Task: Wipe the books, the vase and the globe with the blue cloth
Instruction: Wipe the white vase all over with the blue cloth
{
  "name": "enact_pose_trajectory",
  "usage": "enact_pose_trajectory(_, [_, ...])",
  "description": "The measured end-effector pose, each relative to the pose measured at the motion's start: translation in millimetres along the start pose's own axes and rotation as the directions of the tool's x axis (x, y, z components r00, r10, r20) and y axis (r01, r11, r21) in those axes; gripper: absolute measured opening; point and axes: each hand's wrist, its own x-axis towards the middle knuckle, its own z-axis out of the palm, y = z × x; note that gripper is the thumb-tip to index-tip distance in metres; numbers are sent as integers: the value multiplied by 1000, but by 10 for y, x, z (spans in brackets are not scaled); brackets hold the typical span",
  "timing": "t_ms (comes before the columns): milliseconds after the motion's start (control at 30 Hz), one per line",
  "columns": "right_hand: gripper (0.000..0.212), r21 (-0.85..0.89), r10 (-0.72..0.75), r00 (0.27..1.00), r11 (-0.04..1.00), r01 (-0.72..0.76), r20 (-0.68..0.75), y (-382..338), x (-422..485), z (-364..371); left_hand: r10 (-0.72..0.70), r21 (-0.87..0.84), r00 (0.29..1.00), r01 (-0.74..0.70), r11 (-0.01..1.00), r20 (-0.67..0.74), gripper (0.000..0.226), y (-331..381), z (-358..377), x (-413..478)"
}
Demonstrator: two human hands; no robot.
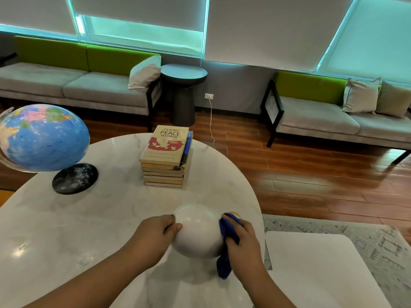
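A round white vase [198, 232] is held tilted just above the marble table [93, 218] near its front right edge. My left hand [155, 235] grips the vase's left side, thumb on its body. My right hand [241, 241] holds the blue cloth [228, 236] against the vase's right side; a tail of cloth hangs down below it. A stack of several books [165, 156] stands at the middle of the table's far side. The blue globe [43, 136] on its black round base [75, 178] stands at the far left.
A smaller white table [320, 270] sits close at the right over a patterned rug [367, 245]. Grey-and-green sofas [333, 116] line the far wall, with a dark round side table [183, 94] and a white cable [212, 123] on the wooden floor.
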Motion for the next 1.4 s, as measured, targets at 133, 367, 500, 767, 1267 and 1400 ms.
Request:
enact_pose_trajectory(133, [47,-110,-238,970,964,242,48,-243,-147,199,42,40,999,-42,998,-12,8,126,28,33])
enact_pose_trajectory(367, [51,-244,-304,946,915,323,112,-293,86,31,102,128,995,-102,986,6,19,202,-2,56])
enact_pose_trajectory(500, [48,-322,-332,931,874,363,148,-355,62,-34,109,86,994,-110,990,24,14,201,5,56])
enact_pose_trajectory(767, [46,-443,-327,902,789,425,283,-697,54,-41,157,130,985,-165,978,70,28,225,-7,55])
enact_pose_trajectory(1267, [42,-529,-221,884,732,430,412,-955,283,-43,203,203,969,-229,952,139,33,263,-14,-8])
enact_pose_trajectory(1400, [45,-488,-341,852,708,511,397,-844,-29,14,109,-3,988,-110,994,109,25,236,-2,-4])
